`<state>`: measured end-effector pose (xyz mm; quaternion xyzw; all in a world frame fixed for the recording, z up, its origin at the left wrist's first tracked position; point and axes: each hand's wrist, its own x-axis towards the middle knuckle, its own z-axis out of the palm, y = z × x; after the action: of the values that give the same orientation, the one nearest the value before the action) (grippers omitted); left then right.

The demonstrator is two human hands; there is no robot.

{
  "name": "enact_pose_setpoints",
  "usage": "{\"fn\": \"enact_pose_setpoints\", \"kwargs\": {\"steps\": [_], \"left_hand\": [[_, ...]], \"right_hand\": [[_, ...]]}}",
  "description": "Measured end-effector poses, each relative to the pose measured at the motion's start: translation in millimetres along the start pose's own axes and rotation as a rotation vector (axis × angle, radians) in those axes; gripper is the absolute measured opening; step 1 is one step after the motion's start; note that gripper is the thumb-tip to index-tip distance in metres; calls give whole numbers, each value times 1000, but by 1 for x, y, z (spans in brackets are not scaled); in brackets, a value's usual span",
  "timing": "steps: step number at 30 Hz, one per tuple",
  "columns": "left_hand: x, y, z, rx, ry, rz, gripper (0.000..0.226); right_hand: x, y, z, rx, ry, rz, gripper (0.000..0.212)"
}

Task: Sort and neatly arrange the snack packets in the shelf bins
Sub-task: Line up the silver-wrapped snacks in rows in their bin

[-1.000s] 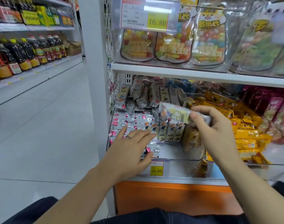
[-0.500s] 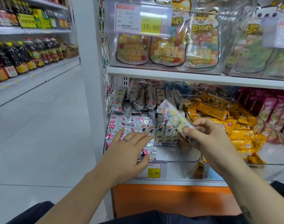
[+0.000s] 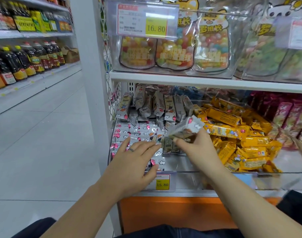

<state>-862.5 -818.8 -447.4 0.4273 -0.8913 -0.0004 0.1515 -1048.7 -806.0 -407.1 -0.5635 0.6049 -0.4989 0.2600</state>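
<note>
**Silver packet up over the bin, left hand flat on the row**

We are looking down a supermarket aisle. A pale tiled floor [image 3: 43, 134] is running off to the left, and a white shelf [image 3: 198, 81] is facing us above an orange base panel [image 3: 172, 213]. On the lower level a clear bin [image 3: 184, 171] is sitting with a yellow price tag [image 3: 162, 183] clipped on its front.

The left hand [image 3: 131, 162] is lying flat, fingers straight and spread, on the flat silver packets [image 3: 138, 133] at the bin's left side. A ring [image 3: 131, 149] is showing on one finger. The right hand [image 3: 198, 148] is pinching one silver packet [image 3: 184, 128] between thumb and fingers. It is holding it tilted in the air over the bin's right half, just above a row of upright packets [image 3: 171, 145].

More back packets [image 3: 157, 105] are leaning behind. Just to the right, yellow packets [image 3: 241, 140] are heaping up, with pink packets [image 3: 291, 117] beyond them. Overhead, candy bags [image 3: 174, 50] are standing in their own clear bin. Across the aisle, dark bottles [image 3: 26, 60] are lining a shelf beside a cardboard box [image 3: 71, 54].
</note>
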Motion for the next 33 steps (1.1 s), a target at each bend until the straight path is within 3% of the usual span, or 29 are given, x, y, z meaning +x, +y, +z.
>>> {"fn": "enact_pose_setpoints", "kwargs": {"steps": [3,7,11,18,24,27,30,33], "left_hand": [[0,1,0,-2,-1,-5,66],[1,1,-1,0,-5,-4,67],[0,1,0,0,17,5,63],[2,2,4,107,56,-26,55],[12,3,-8,144,-52,-126,78],[15,2,-7,167,-61,-139,84],[14,1,-7,170,-50,-126,79],[12,1,-7,171,2,-102,61]], "right_hand": [[17,5,11,-263,-18,-79,26],[31,12,31,-451,-297,-101,7],[35,19,37,-410,-433,-45,18],[35,17,42,-313,-590,233,23],[31,8,31,-181,-649,318,40],[27,8,16,-91,-707,270,65],[23,12,6,-198,-875,233,93],[23,18,8,-177,-867,244,102]]}}
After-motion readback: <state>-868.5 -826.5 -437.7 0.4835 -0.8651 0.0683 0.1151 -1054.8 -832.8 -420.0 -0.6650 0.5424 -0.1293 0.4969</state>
